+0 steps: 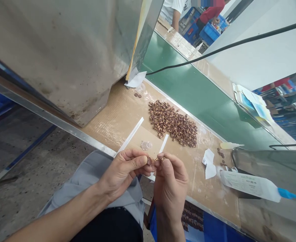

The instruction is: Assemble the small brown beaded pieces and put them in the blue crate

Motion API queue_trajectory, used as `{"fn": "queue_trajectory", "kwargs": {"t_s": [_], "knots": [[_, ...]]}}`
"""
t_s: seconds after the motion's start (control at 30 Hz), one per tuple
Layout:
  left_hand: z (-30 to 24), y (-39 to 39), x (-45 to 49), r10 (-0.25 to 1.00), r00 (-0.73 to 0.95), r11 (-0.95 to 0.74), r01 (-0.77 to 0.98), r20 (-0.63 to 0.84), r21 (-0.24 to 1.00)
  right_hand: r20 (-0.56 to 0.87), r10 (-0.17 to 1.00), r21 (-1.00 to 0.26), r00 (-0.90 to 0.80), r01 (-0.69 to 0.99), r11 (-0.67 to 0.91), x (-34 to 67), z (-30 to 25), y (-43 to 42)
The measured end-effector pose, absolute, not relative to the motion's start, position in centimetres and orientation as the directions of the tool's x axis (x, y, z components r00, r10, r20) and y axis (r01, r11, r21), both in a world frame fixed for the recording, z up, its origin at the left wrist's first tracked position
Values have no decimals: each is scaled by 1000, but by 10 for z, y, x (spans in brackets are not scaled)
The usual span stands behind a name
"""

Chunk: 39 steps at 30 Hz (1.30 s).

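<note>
My left hand pinches a small round brown piece between thumb and fingers, just over the table's near edge. Close against it, my right hand has its thumb and fingers closed on a tiny brown and gold-coloured piece, mostly hidden by the fingertips. Whether the two pieces touch is too small to tell. Beyond my hands a clear round plastic piece lies between two white strips on the table. Farther back is a large heap of small brown and gold-coloured pieces.
A white bottle with a blue tip lies at right, near crumpled white paper and loose brown discs. Two discs lie at the back. A metal housing stands left; a green belt runs behind. People are beyond.
</note>
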<state>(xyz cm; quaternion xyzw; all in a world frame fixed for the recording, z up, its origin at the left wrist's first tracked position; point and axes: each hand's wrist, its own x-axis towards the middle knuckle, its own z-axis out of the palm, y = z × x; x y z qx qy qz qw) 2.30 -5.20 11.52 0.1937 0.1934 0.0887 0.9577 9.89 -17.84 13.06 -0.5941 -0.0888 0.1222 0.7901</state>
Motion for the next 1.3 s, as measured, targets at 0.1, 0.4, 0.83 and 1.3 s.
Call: {"fn": "queue_trajectory", "kwargs": {"t_s": [0.1,0.4,0.83,1.3], "knots": [[116,-51,22,241,911,911,-94,-335,401,137,273,-984,952,98,150,97,129,-183],[115,-46,19,239,913,900,-80,-331,428,276,349,-958,896,284,28,96,134,-185],[118,-45,19,251,905,897,-84,-345,434,312,361,-944,879,330,14,96,140,-182],[121,-48,18,273,887,897,-94,-373,432,453,394,-857,800,513,-54,96,132,-191]]}}
